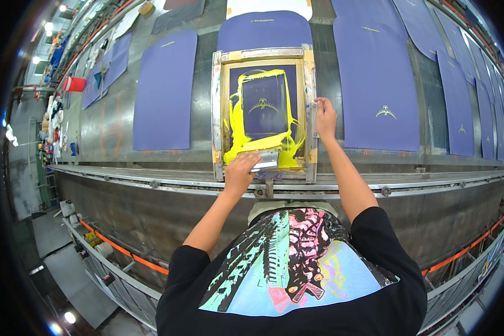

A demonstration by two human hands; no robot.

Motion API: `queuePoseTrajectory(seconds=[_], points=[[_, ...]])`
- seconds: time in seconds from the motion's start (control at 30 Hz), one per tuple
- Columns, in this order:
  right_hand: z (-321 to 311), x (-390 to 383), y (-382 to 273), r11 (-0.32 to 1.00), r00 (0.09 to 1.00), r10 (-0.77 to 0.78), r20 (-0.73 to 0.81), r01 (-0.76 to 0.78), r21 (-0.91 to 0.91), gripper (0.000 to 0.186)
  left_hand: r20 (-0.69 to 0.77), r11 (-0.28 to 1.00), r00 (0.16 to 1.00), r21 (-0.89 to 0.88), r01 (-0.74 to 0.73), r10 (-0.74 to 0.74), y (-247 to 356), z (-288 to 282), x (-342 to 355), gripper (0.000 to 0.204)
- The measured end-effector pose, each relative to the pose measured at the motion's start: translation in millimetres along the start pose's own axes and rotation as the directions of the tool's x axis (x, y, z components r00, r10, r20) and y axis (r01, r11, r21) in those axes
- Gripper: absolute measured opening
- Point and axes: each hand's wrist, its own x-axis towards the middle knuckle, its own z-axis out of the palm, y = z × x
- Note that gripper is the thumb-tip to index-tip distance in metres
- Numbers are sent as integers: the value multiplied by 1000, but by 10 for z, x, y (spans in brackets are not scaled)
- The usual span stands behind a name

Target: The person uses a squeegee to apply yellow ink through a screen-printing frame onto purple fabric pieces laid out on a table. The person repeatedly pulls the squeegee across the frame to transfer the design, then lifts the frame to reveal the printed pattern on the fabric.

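A screen printing frame (217, 106) lies on a blue-purple sheet (263, 35), whose far end shows beyond it. Bright yellow ink (237, 124) borders a dark rectangle of mesh bearing a small arched design (262, 105). At the near end of the mesh, my left hand (241, 171) grips a squeegee (269, 159) with its fingers over the top. Ink lies thick along the squeegee's far side. My right hand (326, 120) is closed at the frame's right edge, fingertips against a metal strip there; its palm side is partly hidden.
More blue-purple sheets lie on the long table, one to the left (165, 92) and a printed one to the right (378, 84), with several farther right. A metal rail (207, 186) runs along the near edge. A red bucket (74, 84) stands at the far left.
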Motion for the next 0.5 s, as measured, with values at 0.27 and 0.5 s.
queuePoseTrajectory(seconds=[0.27,0.5], points=[[-111,-72,-75,998,998,56,-9,-56,-40,19,-159,968,973,210,-133,169,-44,191,317,47],[-39,-106,-38,999,1000,20,-23,-20,-29,19,141,992,982,21,125,-126,-617,-497,2408,40]])
